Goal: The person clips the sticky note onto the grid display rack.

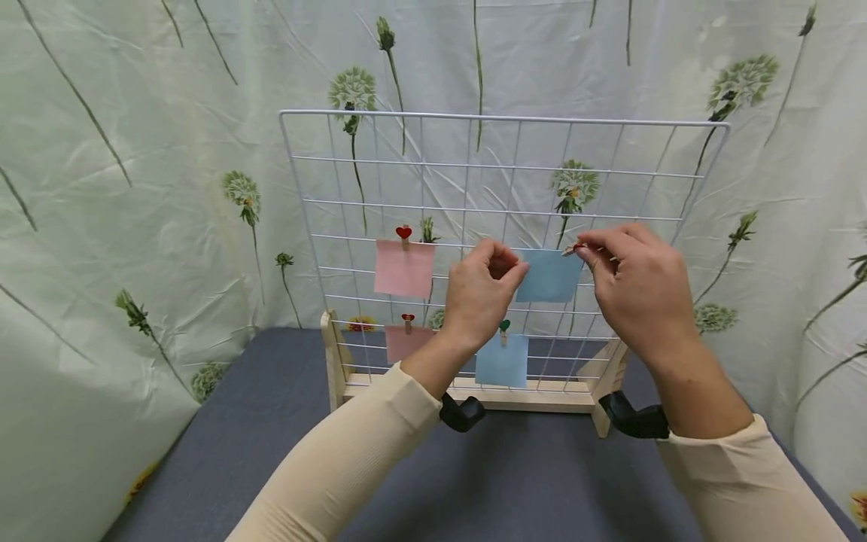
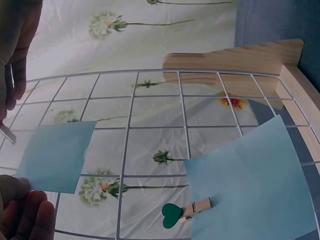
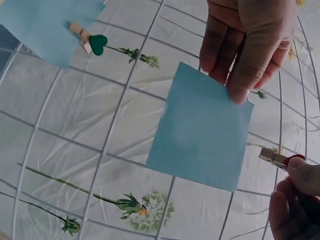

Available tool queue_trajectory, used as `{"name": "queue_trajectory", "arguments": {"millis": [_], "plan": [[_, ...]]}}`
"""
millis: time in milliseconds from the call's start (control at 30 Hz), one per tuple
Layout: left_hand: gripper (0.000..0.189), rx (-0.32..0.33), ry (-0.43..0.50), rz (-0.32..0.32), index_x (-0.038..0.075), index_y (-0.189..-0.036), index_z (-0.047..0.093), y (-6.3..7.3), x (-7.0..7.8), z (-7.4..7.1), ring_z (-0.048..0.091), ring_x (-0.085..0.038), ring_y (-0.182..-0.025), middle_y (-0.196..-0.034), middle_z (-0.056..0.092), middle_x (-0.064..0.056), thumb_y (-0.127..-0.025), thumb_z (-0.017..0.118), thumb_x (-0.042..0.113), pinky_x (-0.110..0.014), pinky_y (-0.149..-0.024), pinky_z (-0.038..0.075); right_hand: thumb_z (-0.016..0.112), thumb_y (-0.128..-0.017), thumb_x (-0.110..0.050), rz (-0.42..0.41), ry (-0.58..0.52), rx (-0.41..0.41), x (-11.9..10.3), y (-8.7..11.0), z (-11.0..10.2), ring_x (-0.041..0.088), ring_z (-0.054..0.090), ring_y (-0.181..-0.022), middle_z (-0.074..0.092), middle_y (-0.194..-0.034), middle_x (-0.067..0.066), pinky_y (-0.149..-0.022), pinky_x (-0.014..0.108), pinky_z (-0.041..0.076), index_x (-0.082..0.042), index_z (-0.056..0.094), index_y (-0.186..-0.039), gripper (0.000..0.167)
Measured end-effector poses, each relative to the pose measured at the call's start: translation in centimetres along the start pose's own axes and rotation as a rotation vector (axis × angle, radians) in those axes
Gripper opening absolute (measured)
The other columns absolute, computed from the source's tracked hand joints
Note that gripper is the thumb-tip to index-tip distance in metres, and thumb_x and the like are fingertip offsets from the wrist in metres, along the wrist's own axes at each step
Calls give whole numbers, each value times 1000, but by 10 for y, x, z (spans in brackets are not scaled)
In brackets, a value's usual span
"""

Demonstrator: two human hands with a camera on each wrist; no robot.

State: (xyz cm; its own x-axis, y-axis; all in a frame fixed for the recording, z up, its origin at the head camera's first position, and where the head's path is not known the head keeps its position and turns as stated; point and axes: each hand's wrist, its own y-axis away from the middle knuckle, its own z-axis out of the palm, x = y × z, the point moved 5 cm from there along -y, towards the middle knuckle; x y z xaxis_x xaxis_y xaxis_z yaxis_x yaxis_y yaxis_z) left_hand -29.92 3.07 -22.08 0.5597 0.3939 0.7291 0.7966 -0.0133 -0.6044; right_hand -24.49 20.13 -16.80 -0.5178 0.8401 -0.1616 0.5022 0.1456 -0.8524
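Note:
My left hand point(image 1: 481, 290) pinches a corner of a square blue paper point(image 1: 550, 276) between thumb and fingers, holding it against the wire grid. The right wrist view shows the sheet point(image 3: 200, 132) flat and tilted, with the left thumb on its edge. My right hand point(image 1: 640, 282) pinches a small wooden clothespin point(image 3: 272, 157) with a red heart by its heart end, beside the paper's upper right. Its tip points toward the paper; in the right wrist view a gap lies between them. Below, another blue paper point(image 1: 502, 361) hangs from a clothespin with a green heart point(image 2: 172, 215).
Two pink papers, one higher point(image 1: 404, 271) and one lower point(image 1: 406, 344), hang at the grid's left from red-heart clothespins. The white wire grid point(image 1: 504, 117) stands in a wooden base point(image 1: 474, 395) on a dark grey table point(image 1: 271, 429). A dandelion-patterned curtain point(image 1: 169, 226) hangs behind.

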Motion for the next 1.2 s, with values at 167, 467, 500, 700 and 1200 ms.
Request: {"name": "queue_trajectory", "arguments": {"millis": [167, 467, 500, 700, 1200], "plan": [[13, 10, -27, 8, 11, -99, 66, -1, 1, 1, 68, -12, -81, -90, 72, -3, -96, 73, 22, -19, -69, 53, 66, -98, -6, 9, 34, -75, 0, -10, 0, 37, 65, -86, 71, -99, 22, -71, 52, 54, 3, 74, -110, 18], [14, 2, -48, 4, 12, -98, 66, -2, 3, 4, 68, -12, -80, -91, 73, -3, -96, 73, 23, -20, -67, 53, 68, -97, -9, -28, 97, -217, 0, -29, -1, 35, 70, -85, 76, -100, 21, -70, 51, 53, -1, 78, -104, 15], [13, 0, -51, 6, 12, -97, 66, -2, 3, 4, 69, -12, -80, -91, 73, -2, -96, 73, 23, -20, -67, 53, 68, -97, -10, -24, 108, -240, 0, -31, 0, 35, 69, -86, 76, -101, 20, -71, 51, 53, -1, 78, -103, 14], [12, -8, -67, 16, 13, -97, 65, -2, 4, 4, 71, -11, -82, -93, 74, -1, -97, 73, 23, -19, -68, 54, 68, -98, -10, 1, 144, -358, -2, -37, 4, 34, 68, -89, 76, -103, 18, -75, 51, 52, -5, 79, -103, 13], [12, -12, -94, 38, 13, -99, 65, -1, 7, 6, 74, -14, -88, -95, 75, -2, -97, 72, 23, -21, -69, 56, 65, -100, -11, 38, 227, -498, -4, -40, 15, 34, 68, -94, 74, -110, 18, -76, 49, 54, -8, 78, -108, 16]]}}
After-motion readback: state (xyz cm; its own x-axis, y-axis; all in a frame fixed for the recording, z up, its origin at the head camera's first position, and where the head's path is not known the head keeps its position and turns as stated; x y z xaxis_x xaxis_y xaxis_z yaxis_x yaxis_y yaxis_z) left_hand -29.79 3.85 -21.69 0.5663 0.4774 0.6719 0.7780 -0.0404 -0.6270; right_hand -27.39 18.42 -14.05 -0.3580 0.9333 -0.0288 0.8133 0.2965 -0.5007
